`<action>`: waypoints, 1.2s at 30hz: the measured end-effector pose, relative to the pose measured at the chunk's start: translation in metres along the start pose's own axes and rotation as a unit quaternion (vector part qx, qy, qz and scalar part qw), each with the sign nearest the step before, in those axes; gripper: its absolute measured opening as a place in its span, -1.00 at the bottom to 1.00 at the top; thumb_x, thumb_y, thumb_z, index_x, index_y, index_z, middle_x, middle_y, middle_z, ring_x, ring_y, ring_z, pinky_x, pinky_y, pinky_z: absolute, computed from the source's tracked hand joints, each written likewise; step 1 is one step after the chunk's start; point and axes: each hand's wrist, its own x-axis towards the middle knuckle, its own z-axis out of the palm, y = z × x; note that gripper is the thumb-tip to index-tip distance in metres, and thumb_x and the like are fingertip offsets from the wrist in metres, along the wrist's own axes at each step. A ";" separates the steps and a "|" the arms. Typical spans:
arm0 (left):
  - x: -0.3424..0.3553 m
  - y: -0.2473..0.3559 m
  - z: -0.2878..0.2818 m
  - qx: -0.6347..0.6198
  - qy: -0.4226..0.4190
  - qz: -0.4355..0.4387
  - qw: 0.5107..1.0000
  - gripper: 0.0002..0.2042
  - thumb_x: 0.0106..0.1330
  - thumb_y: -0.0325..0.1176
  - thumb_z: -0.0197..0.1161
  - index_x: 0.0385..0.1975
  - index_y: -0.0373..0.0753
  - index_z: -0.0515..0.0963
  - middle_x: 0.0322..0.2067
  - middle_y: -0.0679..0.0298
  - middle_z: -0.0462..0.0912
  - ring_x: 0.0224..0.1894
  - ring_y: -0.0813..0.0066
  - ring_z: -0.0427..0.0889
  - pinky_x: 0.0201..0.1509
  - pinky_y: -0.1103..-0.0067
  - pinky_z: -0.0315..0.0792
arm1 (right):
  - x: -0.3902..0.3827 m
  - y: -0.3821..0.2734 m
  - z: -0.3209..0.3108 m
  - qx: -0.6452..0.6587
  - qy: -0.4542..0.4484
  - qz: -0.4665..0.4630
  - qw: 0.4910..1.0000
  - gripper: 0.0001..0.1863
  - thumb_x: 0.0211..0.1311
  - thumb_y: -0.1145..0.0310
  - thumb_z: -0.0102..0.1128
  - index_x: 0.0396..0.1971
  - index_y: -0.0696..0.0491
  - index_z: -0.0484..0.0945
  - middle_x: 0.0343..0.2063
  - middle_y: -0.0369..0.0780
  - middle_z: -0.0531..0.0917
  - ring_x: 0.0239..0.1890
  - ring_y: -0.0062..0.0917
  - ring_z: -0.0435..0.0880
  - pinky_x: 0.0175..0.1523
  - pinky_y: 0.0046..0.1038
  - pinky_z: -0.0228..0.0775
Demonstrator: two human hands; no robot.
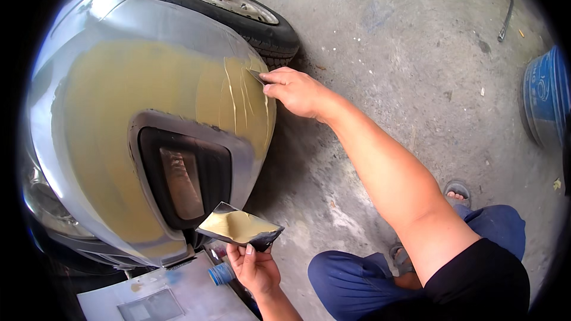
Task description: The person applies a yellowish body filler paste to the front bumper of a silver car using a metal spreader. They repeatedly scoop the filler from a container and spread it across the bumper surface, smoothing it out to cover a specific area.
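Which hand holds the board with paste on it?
The left hand, low in the picture, holds the dark board carrying yellowish paste; the right hand instead holds a thin scraper at the bumper.

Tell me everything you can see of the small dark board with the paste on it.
The small dark board is a thin, four-sided plate, its material hard to tell. A smooth, pale yellow mound of paste covers much of its upper face, leaving dark, smudged areas bare, mainly at the right corner. The left hand grips its near edge from below, paste side up. In view, it overlaps the lower corner of the fog lamp surround; whether they touch is unclear.
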 end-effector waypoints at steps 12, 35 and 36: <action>-0.001 0.000 -0.009 -0.011 -0.006 0.014 1.000 -0.49 0.25 -0.59 0.02 0.24 -0.27 0.16 0.16 0.07 0.40 0.16 0.17 0.47 0.14 0.12 0.46 | -0.094 -0.012 0.083 -0.030 0.096 -0.005 0.995 -0.46 0.25 0.24 0.12 0.21 0.13 0.37 0.23 -0.09 0.31 0.13 -0.03 0.38 0.25 -0.21 0.27; 0.013 0.006 0.018 -0.125 -0.033 -0.038 0.991 -0.47 0.29 -0.62 0.01 0.29 -0.29 0.13 0.10 0.11 0.43 0.21 0.15 0.42 0.27 0.09 0.35 | -0.151 -0.003 0.029 0.032 -0.216 -0.170 0.961 -0.59 0.01 0.29 0.38 -0.10 0.09 0.65 0.08 -0.17 0.51 0.16 -0.28 0.42 0.26 -0.31 0.25; 0.013 0.008 0.016 -0.123 -0.034 -0.034 0.991 -0.47 0.29 -0.62 0.01 0.28 -0.29 0.13 0.08 0.12 0.44 0.20 0.15 0.43 0.27 0.08 0.34 | -0.144 0.002 0.029 0.012 -0.172 -0.148 0.974 -0.57 0.03 0.29 0.35 -0.05 0.09 0.62 0.10 -0.17 0.50 0.17 -0.26 0.41 0.26 -0.30 0.25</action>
